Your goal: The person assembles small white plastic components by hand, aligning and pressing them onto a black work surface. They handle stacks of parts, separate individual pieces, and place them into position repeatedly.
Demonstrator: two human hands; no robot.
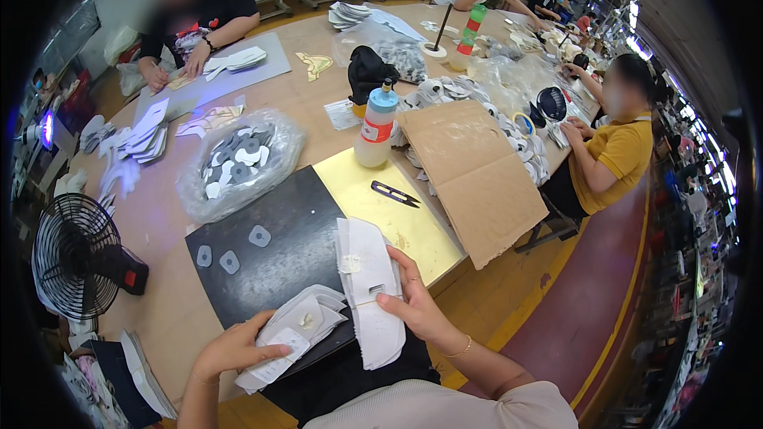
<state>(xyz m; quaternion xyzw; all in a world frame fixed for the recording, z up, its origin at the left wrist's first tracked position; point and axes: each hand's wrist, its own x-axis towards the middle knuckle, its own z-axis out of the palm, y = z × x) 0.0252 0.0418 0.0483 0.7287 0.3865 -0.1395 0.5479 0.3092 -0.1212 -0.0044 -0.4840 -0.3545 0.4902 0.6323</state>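
My right hand (409, 294) is closed round a stack of long white shoe-part pieces (367, 270), thumb on its face and fingers behind. A thin band seems to run across that stack, beside a small slot. Closer to my left side, my left hand (242, 349) grips a second stack of white pieces (310, 310), fanned and tilted over the near edge of a black mat (270, 278). The two stacks sit side by side, almost touching. Three small grey pieces with dark centres (259, 236) lie farther back on the mat. Dark thread snips (395, 194) rest on a yellow board (350, 179).
A glue bottle with a blue top (376, 127) stands behind the yellow board. Cardboard (469, 167) leans over piled pieces at right. A see-through bag of cut pieces (274, 139) and a black fan (75, 254) are at left. Other people work around the table.
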